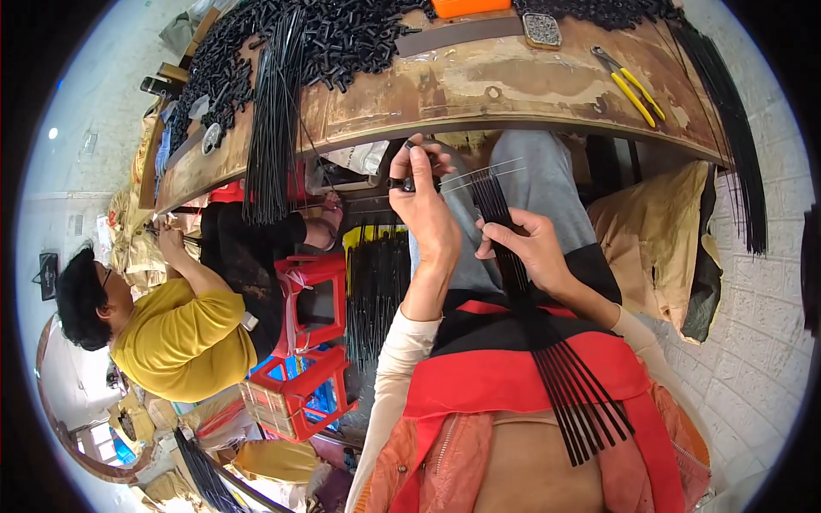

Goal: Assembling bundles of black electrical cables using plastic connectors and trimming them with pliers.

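My right hand (523, 244) grips a flat bundle of thin black rods (585, 398). The rods run from above my lap down over my red and black apron, where their thicker ends fan out. At the bundle's upper end, fine bright wires (505, 165) stick out to both sides. Just left of that end, my left hand (423, 192) is raised with its fingers curled around a small black part (399, 184). What exactly this part is cannot be made out, and the palm side is partly hidden.
A worn wooden table (479, 94) ahead bears heaped black tube pieces (333, 43), hanging bundles of black rods (275, 128), yellow-handled pliers (633, 90) and a small metal-filled box (541, 30). At left, a person in a yellow top (184, 342) sits near red stools (312, 299).
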`<state>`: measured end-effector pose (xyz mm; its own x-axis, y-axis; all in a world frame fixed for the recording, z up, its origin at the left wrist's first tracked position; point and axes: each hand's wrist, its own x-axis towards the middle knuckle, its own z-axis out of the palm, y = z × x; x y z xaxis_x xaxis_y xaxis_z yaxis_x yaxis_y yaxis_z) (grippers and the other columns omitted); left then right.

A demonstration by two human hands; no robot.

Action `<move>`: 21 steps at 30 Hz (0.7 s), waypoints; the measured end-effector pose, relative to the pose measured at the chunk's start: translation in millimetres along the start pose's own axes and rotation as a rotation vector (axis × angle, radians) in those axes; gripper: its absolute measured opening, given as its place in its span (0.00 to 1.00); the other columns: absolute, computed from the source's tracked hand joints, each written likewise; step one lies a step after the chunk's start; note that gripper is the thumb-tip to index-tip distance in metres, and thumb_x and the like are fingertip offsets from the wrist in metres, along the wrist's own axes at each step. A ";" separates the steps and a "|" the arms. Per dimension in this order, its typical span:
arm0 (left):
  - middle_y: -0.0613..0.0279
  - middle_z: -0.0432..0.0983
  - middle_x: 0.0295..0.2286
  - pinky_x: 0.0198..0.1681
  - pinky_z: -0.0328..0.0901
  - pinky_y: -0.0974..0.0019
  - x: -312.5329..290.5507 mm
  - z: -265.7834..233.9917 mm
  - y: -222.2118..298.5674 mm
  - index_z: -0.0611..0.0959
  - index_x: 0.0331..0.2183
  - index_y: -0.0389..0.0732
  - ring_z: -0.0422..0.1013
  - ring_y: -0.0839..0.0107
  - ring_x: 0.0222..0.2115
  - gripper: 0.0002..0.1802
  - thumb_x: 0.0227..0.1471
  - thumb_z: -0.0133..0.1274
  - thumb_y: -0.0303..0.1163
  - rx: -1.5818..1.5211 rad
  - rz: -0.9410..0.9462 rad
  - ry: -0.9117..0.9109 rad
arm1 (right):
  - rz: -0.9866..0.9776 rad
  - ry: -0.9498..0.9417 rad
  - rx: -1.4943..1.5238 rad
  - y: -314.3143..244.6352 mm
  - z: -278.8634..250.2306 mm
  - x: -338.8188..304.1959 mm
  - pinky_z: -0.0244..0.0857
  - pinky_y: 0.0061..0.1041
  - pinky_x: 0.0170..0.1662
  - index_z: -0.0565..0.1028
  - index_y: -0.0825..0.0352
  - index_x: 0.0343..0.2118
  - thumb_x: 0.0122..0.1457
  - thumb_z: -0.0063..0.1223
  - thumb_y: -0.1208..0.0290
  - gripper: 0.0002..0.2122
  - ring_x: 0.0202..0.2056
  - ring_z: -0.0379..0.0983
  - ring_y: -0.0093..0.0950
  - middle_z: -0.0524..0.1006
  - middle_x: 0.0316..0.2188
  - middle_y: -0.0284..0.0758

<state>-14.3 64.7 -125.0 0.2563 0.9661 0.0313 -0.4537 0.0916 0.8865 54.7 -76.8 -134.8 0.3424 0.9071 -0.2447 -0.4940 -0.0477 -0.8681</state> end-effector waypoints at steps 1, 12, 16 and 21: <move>0.59 0.77 0.33 0.34 0.68 0.71 2.3 -4.3 0.2 0.77 0.43 0.34 0.73 0.74 0.29 0.14 0.60 0.51 0.33 -0.036 -0.011 -0.021 | 0.007 0.000 -0.001 0.9 2.1 0.1 0.72 0.22 0.36 0.74 0.75 0.40 0.61 0.54 0.69 0.12 0.29 0.76 0.24 0.76 0.26 0.34; 0.58 0.78 0.34 0.44 0.73 0.67 -9.6 -37.2 15.9 0.80 0.37 0.38 0.76 0.65 0.39 0.10 0.55 0.57 0.33 -0.247 -0.480 -0.194 | 0.011 0.030 0.046 -1.9 10.5 0.7 0.72 0.22 0.34 0.74 0.71 0.36 0.60 0.56 0.69 0.09 0.27 0.77 0.24 0.77 0.26 0.35; 0.59 0.78 0.34 0.41 0.72 0.70 -8.8 -37.7 18.0 0.81 0.38 0.39 0.76 0.68 0.37 0.11 0.54 0.58 0.35 -0.215 -0.487 -0.208 | -0.016 0.052 -0.057 -6.1 14.0 1.4 0.72 0.22 0.34 0.74 0.71 0.36 0.60 0.56 0.69 0.09 0.27 0.77 0.24 0.77 0.25 0.36; 0.58 0.79 0.36 0.39 0.72 0.71 -8.1 -35.4 16.1 0.80 0.41 0.39 0.76 0.70 0.35 0.14 0.54 0.58 0.35 -0.192 -0.491 -0.223 | -0.031 0.039 -0.054 -5.7 12.8 0.2 0.71 0.21 0.34 0.74 0.71 0.35 0.60 0.55 0.69 0.09 0.28 0.77 0.24 0.78 0.25 0.36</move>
<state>-53.9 66.8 -127.3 0.6409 0.7267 -0.2474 -0.3779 0.5792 0.7223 47.4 -71.0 -124.3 0.3882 0.8916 -0.2332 -0.4390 -0.0436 -0.8974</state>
